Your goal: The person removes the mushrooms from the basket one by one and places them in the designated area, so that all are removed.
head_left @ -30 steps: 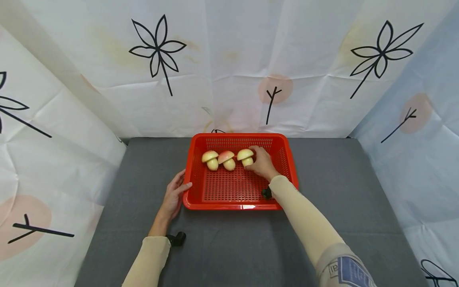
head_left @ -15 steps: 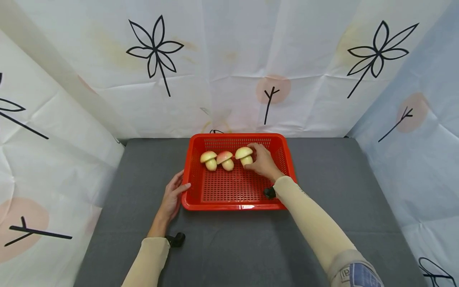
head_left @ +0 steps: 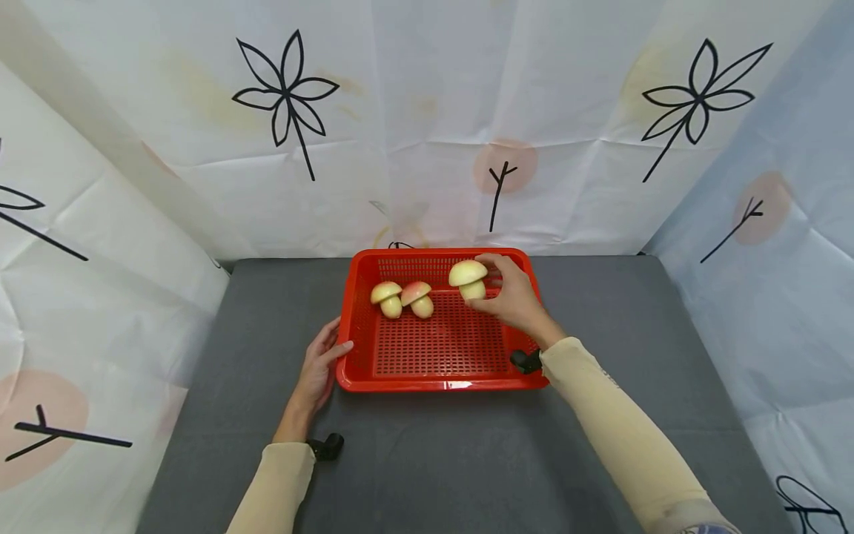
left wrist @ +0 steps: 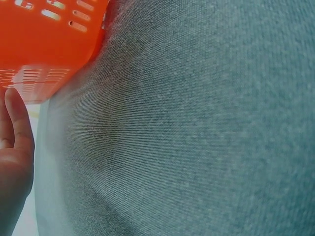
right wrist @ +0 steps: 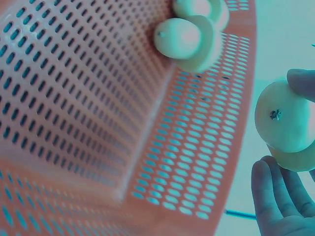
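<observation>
A red plastic basket with slotted walls lies on the grey tabletop. Two toy mushrooms, a left one and one with a pinkish cap, lie side by side inside it. My right hand holds a third toy mushroom, pale yellow, between thumb and fingers over the basket's back right part. In the right wrist view the stem end of this mushroom shows a small dark mark. My left hand grips the basket's left side, thumb over the rim and fingers along the outer wall.
A white cloth with plant prints hangs behind the table, with similar cloths at both sides. The grey tabletop surrounds the basket. A black wrist camera sits on the left wrist, another on the right.
My right hand has lifted the pale yellow mushroom up from beside the other two and carried it slightly right. The left hand keeps its place at the basket's side.
</observation>
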The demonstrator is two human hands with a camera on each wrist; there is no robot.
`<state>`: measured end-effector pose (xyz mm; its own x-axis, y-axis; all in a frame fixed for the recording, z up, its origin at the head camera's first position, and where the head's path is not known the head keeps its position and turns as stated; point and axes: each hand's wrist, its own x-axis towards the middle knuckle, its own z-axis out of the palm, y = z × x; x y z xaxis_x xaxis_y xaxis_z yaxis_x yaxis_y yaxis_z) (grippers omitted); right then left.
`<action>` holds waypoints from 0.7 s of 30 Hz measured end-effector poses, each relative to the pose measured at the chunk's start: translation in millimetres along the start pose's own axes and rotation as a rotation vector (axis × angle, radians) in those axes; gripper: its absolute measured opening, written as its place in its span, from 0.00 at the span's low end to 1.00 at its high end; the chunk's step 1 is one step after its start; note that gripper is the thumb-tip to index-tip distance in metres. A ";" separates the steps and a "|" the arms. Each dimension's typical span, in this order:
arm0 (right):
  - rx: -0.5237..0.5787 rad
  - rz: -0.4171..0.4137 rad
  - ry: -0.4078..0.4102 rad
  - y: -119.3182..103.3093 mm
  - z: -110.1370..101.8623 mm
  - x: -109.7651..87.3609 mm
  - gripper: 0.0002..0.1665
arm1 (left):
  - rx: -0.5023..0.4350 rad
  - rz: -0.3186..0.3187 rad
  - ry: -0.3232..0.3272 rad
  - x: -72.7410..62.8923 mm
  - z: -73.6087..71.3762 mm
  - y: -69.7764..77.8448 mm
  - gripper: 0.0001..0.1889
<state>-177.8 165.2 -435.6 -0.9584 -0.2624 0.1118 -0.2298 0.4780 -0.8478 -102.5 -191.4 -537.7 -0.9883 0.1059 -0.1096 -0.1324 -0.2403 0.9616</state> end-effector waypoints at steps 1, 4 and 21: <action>0.005 -0.007 0.010 -1.6 -4.3 -2.3 0.44 | 0.001 0.001 -0.003 -0.3 0.0 0.2 0.30; 0.018 -0.018 0.045 -3.5 -17.4 -9.4 0.45 | -0.005 -0.002 -0.006 -0.9 0.5 0.8 0.30; 0.053 0.010 0.227 21.8 -83.4 -52.4 0.44 | 0.001 0.006 0.016 -0.6 1.3 -0.4 0.29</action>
<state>-146.8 259.2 -416.8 -0.9754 -0.0598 0.2123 -0.2169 0.4336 -0.8746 -101.7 -190.2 -537.7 -0.9902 0.0892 -0.1077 -0.1263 -0.2396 0.9626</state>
